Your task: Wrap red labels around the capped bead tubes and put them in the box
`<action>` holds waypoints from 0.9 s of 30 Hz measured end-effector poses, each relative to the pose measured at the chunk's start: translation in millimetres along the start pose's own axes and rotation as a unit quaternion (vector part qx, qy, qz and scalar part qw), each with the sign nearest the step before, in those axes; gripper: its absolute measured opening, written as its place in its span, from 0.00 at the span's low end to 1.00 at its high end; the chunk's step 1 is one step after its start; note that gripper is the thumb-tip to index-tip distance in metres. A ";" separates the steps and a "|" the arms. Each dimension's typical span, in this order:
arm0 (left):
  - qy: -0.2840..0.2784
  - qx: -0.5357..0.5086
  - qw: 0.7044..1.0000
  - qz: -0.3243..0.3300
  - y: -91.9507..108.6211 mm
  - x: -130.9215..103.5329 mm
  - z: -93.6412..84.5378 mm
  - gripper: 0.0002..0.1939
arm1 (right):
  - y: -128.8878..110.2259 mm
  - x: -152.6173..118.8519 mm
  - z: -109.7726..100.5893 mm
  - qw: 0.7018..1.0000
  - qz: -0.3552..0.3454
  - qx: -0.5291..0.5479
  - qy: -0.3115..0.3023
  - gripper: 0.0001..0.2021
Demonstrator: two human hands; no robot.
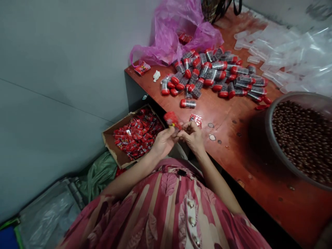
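Just off the table's front edge, my left hand (164, 141) is closed on a red printed wrapper (172, 118), blurred by motion. Its yellow mark shows, but I cannot tell if a bottle is inside. My right hand (194, 137) meets it from the other side, fingers pinched at the wrapper's lower end. Beyond the right fingers lies a flat red-and-clear wrapper (196, 120) on the table. One small clear bottle with a red cap and dark contents (188, 103) rests apart from a heap of several like it (207, 74).
A cardboard box (110, 138) of red wrapped packs stands below left. On the red table (220, 117) are a tub (272, 121) of dark brown beads, clear empty tubes (280, 52) and a pink plastic bag (168, 31). Green cloth (102, 173) lies below the box.
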State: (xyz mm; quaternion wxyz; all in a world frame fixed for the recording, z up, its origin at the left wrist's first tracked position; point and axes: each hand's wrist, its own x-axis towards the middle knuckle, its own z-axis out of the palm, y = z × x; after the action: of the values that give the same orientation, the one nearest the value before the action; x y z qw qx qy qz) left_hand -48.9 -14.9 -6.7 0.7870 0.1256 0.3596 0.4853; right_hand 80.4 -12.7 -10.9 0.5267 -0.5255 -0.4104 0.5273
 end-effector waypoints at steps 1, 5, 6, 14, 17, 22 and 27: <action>0.034 -0.012 0.999 0.026 1.2 -2.8 -5.0 0.14 | -2.6 -1.1 -2.0 1.000 0.001 -0.002 -0.006 0.18; 0.108 0.086 0.989 0.057 0.3 -5.0 -11.7 0.21 | -12.9 -7.9 -29.1 0.997 -0.011 -0.007 0.071 0.14; 0.089 0.164 0.980 0.072 -1.4 -1.5 -8.6 0.21 | -14.3 -9.3 -38.0 0.995 -0.019 -0.017 0.096 0.13; -0.068 0.633 0.717 0.285 -24.3 67.3 23.0 0.14 | -11.9 -17.2 -67.5 0.986 -0.020 -0.083 0.141 0.11; -0.049 0.654 0.690 0.306 -31.8 77.7 21.4 0.11 | -9.5 -16.1 -66.2 0.988 -0.018 -0.073 0.138 0.11; -0.047 0.643 0.678 0.352 -37.4 79.2 19.2 0.10 | -2.3 -2.3 -65.0 0.978 -0.038 -0.118 0.165 0.12; -0.050 0.644 0.637 0.421 -39.0 75.5 20.6 0.11 | 4.5 16.4 -61.4 0.975 -0.065 -0.143 0.157 0.21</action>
State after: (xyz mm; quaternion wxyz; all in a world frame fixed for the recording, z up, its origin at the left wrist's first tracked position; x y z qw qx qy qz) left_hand 12.0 33.3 -46.9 0.2343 0.7627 0.4492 0.4021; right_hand 142.1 -4.4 -24.2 0.5368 -0.6442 -0.4268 0.3387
